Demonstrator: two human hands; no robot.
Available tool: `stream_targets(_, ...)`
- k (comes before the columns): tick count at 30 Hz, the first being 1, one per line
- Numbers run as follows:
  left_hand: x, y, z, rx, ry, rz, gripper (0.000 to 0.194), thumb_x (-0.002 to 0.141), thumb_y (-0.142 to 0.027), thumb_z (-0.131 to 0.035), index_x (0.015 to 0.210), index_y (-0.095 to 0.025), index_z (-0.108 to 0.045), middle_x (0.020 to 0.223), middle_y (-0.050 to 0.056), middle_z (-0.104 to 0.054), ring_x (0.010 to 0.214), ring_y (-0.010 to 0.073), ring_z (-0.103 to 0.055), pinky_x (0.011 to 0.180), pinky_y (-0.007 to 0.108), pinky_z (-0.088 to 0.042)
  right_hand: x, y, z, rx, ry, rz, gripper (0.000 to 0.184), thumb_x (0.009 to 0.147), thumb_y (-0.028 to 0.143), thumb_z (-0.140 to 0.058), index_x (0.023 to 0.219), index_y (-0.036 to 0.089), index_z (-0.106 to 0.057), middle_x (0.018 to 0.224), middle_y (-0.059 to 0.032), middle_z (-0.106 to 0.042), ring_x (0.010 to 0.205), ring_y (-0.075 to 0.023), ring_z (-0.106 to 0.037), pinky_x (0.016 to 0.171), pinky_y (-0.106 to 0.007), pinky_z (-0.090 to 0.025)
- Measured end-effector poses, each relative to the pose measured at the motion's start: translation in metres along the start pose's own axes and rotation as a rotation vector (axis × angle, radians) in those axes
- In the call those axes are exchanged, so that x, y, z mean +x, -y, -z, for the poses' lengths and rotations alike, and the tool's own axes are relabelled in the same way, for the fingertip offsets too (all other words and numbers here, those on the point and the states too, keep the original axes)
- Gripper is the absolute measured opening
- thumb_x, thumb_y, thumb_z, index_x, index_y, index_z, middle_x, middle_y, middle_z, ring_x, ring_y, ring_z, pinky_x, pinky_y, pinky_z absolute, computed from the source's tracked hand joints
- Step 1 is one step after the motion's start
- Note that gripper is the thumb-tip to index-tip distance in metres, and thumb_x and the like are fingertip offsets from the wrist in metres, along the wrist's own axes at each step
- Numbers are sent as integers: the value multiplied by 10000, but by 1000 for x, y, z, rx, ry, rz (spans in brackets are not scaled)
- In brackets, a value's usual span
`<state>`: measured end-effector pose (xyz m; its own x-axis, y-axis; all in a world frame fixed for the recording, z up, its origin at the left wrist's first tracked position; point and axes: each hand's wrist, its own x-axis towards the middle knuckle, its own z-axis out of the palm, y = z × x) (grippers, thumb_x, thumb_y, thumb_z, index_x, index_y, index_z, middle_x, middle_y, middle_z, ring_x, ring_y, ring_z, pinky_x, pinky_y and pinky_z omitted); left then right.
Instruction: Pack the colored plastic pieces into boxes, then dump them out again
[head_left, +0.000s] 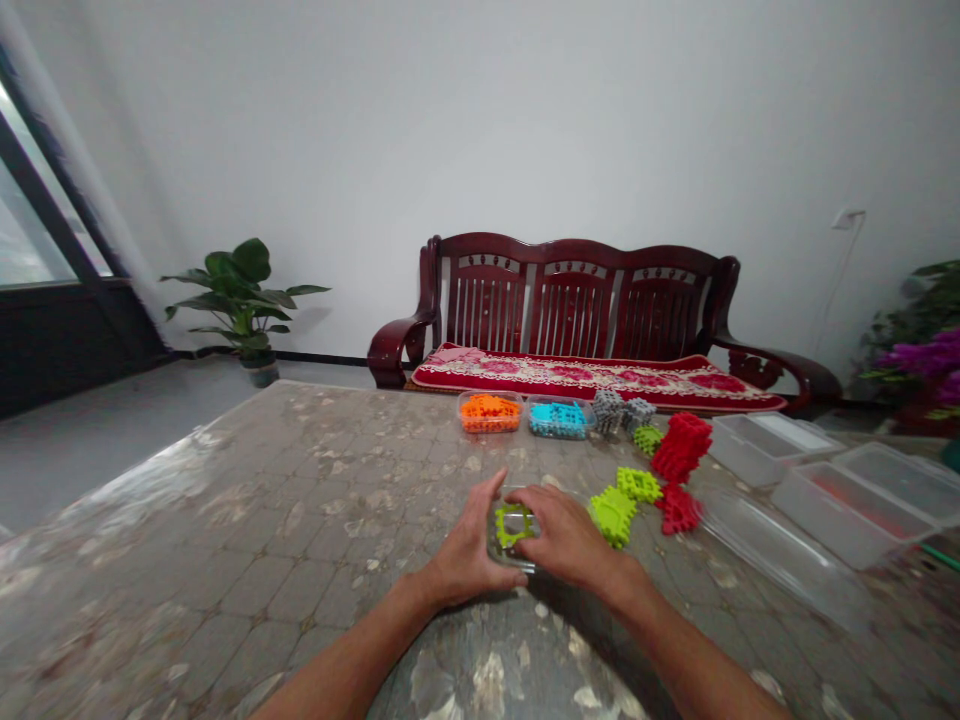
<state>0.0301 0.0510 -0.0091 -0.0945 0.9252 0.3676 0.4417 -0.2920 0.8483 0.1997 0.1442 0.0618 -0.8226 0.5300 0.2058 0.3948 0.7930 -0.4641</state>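
Observation:
A small clear plastic container [493,562] sits on the table in front of me. My left hand [471,548] is wrapped around its left side, thumb at the near edge and fingers at the far edge. Inside it shows a lime-green square building piece [504,525] with notched edges and an open middle. My right hand [564,532] reaches over the container from the right, its thumb and fingers closed on that piece; its palm hides part of the container. Just right of it lie more lime-green pieces [613,515], some stacked.
Behind stand clear tubs of orange pieces [490,412] and blue pieces [559,418], with grey pieces [609,410] beside them. Red pieces [681,447] are stacked at right, near a clear lid [780,555] and translucent boxes [847,510]. A wooden bench [577,300] stands beyond the table.

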Motion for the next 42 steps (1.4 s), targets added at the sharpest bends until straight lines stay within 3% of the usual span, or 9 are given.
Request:
stream_targets(15, 1, -5, 1, -5, -5, 14, 1209, 613, -266, -906, 1615, -257, -230, 1531, 141, -402, 1411, 376, -443, 1215, 572, -355, 1, 7, 6, 69, 20, 9, 524, 711, 135, -677, 1215, 261, -743, 1216, -48, -768, 1091, -263, -712, 947, -359, -524)
stream_targets(19, -1, -8, 2, 11, -13, 31, 1187, 624, -273, -882, 1610, -242, -222, 1509, 149, -411, 1371, 369, -479, 1190, 568, -389, -4, -5, 14, 134, -187, -23, 359, 820, 188, -609, 1133, 258, -769, 1106, -41, -788, 973, -215, -719, 908, -339, -531)
stream_targets(22, -1, -9, 4, 26, -28, 58, 1179, 607, -218, -853, 1605, -243, -227, 1507, 143, -407, 1369, 365, -479, 1196, 560, -388, -12, -34, 28, 187, -423, -176, 285, 878, 279, -567, 1067, 233, -775, 1015, -58, -791, 861, -208, -709, 827, -342, -548)
stream_targets(24, -1, -10, 6, 30, -41, 77, 1165, 598, -180, -824, 1599, -243, -231, 1509, 139, -403, 1375, 363, -472, 1207, 557, -375, -20, -58, 40, 170, -472, -272, 288, 861, 328, -582, 1049, 226, -775, 1008, -69, -790, 883, -233, -709, 839, -374, -551)
stream_targets(28, 1, -9, 7, 33, -63, 109, 1135, 597, -162, -793, 1583, -243, -238, 1521, 133, -389, 1397, 363, -445, 1223, 567, -347, -38, -93, 59, 10, -283, -340, 438, 730, 347, -700, 1135, 192, -764, 1201, -115, -756, 1146, -319, -666, 1034, -470, -483)
stream_targets(33, 1, -9, 7, 24, -55, 112, 1129, 612, -186, -788, 1584, -224, -217, 1523, 134, -380, 1397, 347, -439, 1229, 570, -324, -49, -90, 64, -184, -37, -353, 690, 675, 374, -764, 1337, 194, -691, 1374, -126, -683, 1312, -357, -577, 1143, -466, -393)
stream_targets(42, 1, -8, 8, 33, -49, 101, 1120, 616, -185, -798, 1581, -237, -232, 1520, 129, -385, 1387, 336, -445, 1216, 552, -343, -46, -83, 60, -233, 5, -382, 735, 714, 295, -713, 1435, 189, -617, 1371, -120, -694, 1268, -350, -610, 1086, -447, -439)
